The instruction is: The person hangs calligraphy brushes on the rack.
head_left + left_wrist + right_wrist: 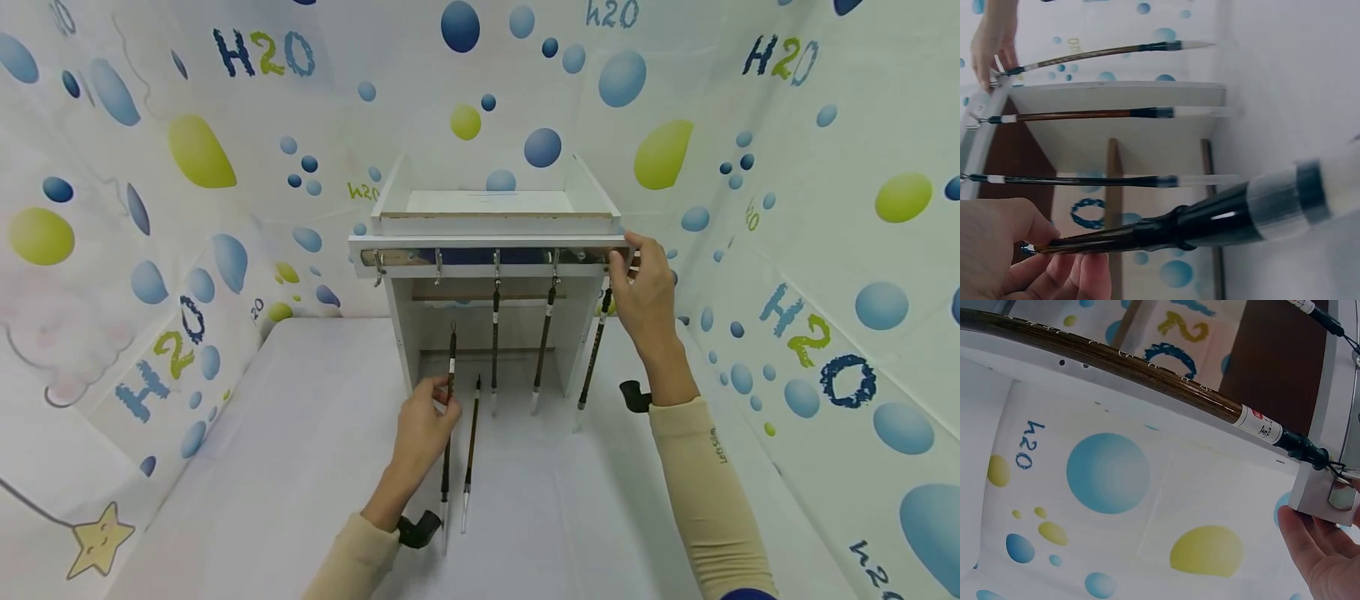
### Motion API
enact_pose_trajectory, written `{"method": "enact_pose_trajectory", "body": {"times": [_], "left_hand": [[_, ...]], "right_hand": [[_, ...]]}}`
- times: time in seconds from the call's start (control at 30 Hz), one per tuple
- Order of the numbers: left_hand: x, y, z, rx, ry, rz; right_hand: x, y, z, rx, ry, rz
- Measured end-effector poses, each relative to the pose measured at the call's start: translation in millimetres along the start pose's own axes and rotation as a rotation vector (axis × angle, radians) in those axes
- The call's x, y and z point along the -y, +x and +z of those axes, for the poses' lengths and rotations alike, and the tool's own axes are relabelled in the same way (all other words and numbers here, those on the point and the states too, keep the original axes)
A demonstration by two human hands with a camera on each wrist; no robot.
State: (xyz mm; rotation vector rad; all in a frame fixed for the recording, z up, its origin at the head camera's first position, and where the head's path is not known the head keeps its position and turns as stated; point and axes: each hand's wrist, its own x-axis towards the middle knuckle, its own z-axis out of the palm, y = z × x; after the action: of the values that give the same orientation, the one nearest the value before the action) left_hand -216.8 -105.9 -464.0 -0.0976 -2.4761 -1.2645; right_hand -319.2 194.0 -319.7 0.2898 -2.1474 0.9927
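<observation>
My left hand (426, 421) pinches a calligraphy brush (446, 471) by its upper handle, bristles down, loop end up. In the left wrist view this brush (1216, 225) looms large across the foreground. My right hand (647, 287) grips the right end of the white shelf's hook rail (468, 271), fingers over the edge and thumb in front. Beside that thumb, a brush (595, 358) hangs by its cord; its hook is mostly hidden. Two more brushes, one (544, 346) and another (494, 342), hang from hooks further left. The two leftmost hooks, one (378, 271) and its neighbour (438, 267), hold nothing.
Another brush (472, 458) lies on the white table surface (322, 467) just right of the held one. An open-topped tray (487, 202) forms the shelf's top. Printed walls (405, 108) with bubbles and H2O lettering surround the table.
</observation>
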Motion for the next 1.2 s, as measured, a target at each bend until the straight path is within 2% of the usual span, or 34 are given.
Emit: {"method": "enact_pose_trajectory", "body": {"times": [0.47, 0.73, 1.2], "left_hand": [[-28.6, 0.6, -22.3, -0.061, 0.004, 0.088], [-42.2, 3.5, -34.5, -0.095, 0.002, 0.11], [-47.7, 8.5, -43.5, -0.138, 0.007, 0.148]], "right_hand": [[-1.0, 0.2, 0.7, -0.001, 0.005, -0.002], [-1.7, 0.7, 1.0, -0.001, 0.003, -0.004], [-0.7, 0.6, 0.0, 0.01, 0.004, 0.015]]}}
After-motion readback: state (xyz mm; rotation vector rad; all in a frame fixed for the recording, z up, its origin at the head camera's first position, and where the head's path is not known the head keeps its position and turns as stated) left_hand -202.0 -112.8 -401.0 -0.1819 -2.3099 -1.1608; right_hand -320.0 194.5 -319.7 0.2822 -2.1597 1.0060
